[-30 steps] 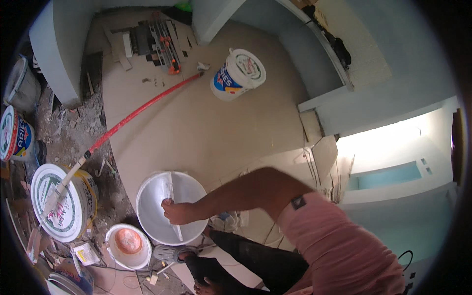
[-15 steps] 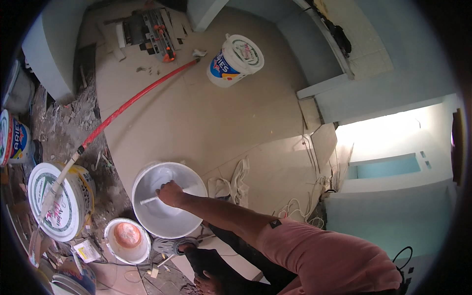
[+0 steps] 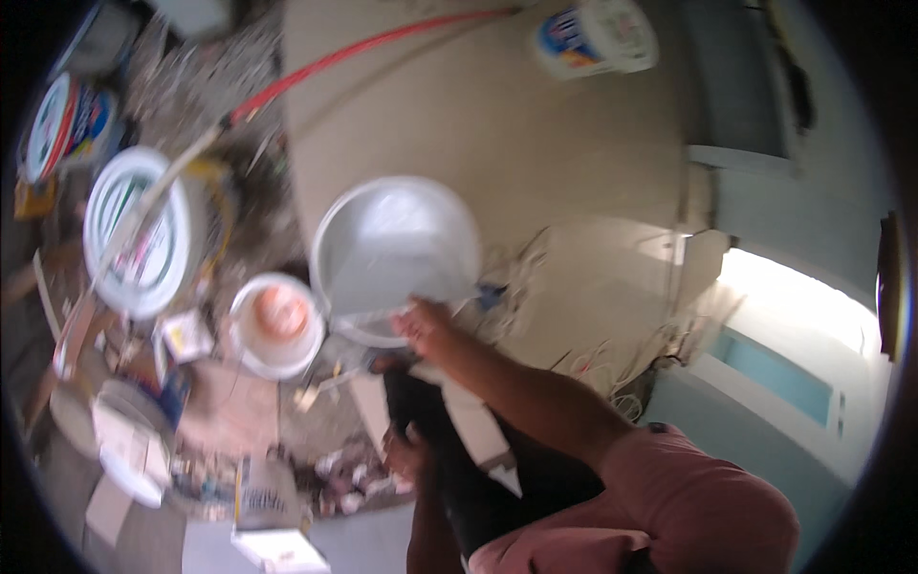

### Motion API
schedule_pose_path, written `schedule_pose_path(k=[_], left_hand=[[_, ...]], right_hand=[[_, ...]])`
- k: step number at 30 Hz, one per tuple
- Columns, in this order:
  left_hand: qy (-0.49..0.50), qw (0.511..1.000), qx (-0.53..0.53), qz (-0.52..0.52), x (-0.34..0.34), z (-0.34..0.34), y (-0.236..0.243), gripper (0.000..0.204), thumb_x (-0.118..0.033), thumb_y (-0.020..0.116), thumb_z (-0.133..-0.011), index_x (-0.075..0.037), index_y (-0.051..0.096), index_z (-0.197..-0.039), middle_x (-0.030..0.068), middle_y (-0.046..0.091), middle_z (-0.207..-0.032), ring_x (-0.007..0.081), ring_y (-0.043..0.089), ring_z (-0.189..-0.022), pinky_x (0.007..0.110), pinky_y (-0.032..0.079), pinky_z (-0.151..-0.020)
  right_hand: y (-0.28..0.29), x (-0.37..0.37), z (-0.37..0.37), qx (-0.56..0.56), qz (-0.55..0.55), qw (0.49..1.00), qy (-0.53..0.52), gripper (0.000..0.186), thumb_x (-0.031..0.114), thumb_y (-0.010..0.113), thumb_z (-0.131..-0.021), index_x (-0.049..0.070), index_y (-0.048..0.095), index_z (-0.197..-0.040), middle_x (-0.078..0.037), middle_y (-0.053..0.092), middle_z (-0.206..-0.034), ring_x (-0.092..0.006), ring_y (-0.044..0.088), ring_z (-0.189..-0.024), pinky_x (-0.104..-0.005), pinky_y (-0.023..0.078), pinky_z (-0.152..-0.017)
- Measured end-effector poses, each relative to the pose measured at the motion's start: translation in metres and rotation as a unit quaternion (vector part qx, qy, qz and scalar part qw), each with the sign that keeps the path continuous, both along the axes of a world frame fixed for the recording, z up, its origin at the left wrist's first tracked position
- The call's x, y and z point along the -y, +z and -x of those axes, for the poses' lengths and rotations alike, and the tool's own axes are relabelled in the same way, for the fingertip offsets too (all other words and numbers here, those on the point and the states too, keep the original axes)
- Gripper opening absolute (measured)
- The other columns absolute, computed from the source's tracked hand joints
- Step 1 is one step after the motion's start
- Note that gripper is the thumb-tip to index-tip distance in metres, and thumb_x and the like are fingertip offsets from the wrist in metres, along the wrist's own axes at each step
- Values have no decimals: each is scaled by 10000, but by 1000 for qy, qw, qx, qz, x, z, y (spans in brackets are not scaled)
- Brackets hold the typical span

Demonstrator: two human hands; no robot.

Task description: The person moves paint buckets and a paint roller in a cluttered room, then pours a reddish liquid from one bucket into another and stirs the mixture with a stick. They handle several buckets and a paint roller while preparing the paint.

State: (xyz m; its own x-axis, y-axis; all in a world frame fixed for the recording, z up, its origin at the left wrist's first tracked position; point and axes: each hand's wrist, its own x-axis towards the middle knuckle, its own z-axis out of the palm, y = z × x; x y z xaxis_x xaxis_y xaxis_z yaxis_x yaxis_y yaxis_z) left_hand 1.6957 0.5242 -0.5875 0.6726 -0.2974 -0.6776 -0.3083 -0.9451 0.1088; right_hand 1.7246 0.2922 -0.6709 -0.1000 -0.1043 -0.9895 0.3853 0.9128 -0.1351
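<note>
My right hand is closed on a thin white stick at the near side of a large white bucket. Greyish-white material lies inside the bucket, blurred by motion. Down by my dark trouser leg, my left hand rests against the knee, fingers apart and holding nothing I can see. A smaller white bucket with an orange-pink inside stands just left of the large one.
A lidded white tub stands at left under a pale pole joined to a red hose. Another tub sits on the far tiles. Rubble, an open carton and loose cables lie around.
The view has shifted, so the buckets sit higher and farther right. My right hand has moved from the bucket's middle to its near side. More of my left hand and forearm shows.
</note>
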Motion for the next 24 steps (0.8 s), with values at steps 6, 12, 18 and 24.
schedule_pose_path(k=[6, 12, 18, 24], left_hand=[[15, 998, -30, -56, 10, -6, 10, 432, -373, 446, -839, -77, 461, -1154, 130, 495, -1136, 304, 466, -1032, 435, 362, -837], [32, 997, -46, -58, 18, 4, 11, 434, -371, 449, -839, -82, 456, -1163, 126, 492, -1137, 293, 459, -1040, 427, 353, -846], [51, 996, -55, -45, 12, 9, 9, 432, -356, 465, -836, -79, 454, -1166, 124, 488, -1140, 287, 461, -1033, 419, 352, -843], [50, 997, -42, -37, 11, 7, 8, 434, -357, 470, -832, -78, 455, -1164, 124, 496, -1127, 285, 463, -1028, 421, 353, -836]], right_hand=[[14, 9, -34, 73, -21, 979, -191, 117, 113, 429, -880, 0, 455, -881, -94, 501, -671, -203, 565, -638, -322, 502, -649], [-42, 55, -18, 5, 10, 1000, 18, 151, 128, 453, -875, 2, 454, -959, -119, 549, -805, -226, 600, -722, -335, 506, -666], [-34, 87, -34, -39, 84, 919, 382, 265, 118, 526, -793, -13, 459, -1014, -148, 531, -873, -269, 605, -782, -362, 496, -656], [-35, 103, -40, -129, 253, 358, 889, 337, 173, 580, -698, 5, 528, -986, -182, 610, -886, -303, 605, -827, -378, 485, -717]])
